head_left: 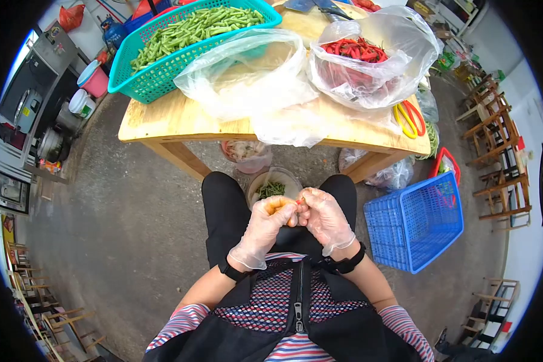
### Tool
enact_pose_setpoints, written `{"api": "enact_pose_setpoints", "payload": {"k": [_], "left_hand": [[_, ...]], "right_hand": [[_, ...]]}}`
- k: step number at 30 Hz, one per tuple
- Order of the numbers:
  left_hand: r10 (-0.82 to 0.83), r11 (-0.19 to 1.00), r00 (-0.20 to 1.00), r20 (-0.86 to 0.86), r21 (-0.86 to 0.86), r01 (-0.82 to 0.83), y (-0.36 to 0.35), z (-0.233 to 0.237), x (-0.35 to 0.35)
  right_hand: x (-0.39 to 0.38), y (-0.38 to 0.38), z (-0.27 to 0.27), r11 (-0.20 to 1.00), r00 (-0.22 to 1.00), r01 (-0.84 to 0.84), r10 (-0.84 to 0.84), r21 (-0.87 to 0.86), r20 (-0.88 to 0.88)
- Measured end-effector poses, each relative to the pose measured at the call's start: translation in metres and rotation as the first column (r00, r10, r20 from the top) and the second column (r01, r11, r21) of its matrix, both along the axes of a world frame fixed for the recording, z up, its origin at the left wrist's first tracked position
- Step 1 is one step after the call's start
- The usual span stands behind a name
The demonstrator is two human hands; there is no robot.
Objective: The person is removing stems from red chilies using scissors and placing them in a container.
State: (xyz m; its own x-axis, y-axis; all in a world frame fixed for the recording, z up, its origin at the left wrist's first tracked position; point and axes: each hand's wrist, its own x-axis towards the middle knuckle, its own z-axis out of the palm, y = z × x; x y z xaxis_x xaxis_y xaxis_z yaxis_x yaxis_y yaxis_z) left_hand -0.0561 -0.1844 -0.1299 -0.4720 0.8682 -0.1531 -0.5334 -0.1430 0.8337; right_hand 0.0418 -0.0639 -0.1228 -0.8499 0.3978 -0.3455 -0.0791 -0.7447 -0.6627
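Fingertip work above the lap. I see the left hand (pixel 260 226) curled and the right hand (pixel 327 218) nearly closed, both pinching at a small red piece (pixel 300 202), too small to identify, where their fingertips meet. I judge that the next move calls for light, steady pressure. Beyond them, a bowl (pixel 254 183) holds green pieces (pixel 271 189); the table (pixel 181 123) bears bagged red chillies (pixel 357 50).

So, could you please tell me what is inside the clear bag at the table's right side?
Red chillies show at the mouth of the clear bag, with hazy red through its side; what lies beneath the top ones is covered.
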Motion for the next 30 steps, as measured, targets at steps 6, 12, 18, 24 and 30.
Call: {"api": "enact_pose_setpoints", "payload": {"k": [6, 12, 18, 24, 30], "left_hand": [[-0.058, 0.998, 0.982, 0.182, 0.022, 0.055, 0.003, -0.006, -0.011], [0.033, 0.998, 0.983, 0.179, -0.055, -0.023, 0.002, -0.007, -0.019], [0.066, 0.996, 0.975, 0.211, -0.08, -0.05, -0.003, -0.015, -0.027], [0.06, 0.996, 0.979, 0.197, -0.073, -0.047, -0.003, -0.017, -0.024], [-0.07, 0.996, 0.997, 0.041, -0.046, 0.072, -0.006, -0.002, -0.023]], "right_hand": [[-0.011, 0.014, -0.007, 0.926, 0.978, 0.069, -0.135, 0.371, 0.157], [-0.022, 0.015, -0.055, 0.373, 0.951, -0.055, -0.261, 0.926, 0.162], [-0.024, 0.034, 0.032, -0.045, 0.952, 0.127, -0.274, 0.991, -0.134], [-0.031, 0.069, 0.159, -0.631, 0.886, 0.176, -0.232, 0.756, -0.4], [-0.042, 0.12, 0.15, -0.787, 0.859, -0.143, -0.4, 0.6, -0.32]]}}
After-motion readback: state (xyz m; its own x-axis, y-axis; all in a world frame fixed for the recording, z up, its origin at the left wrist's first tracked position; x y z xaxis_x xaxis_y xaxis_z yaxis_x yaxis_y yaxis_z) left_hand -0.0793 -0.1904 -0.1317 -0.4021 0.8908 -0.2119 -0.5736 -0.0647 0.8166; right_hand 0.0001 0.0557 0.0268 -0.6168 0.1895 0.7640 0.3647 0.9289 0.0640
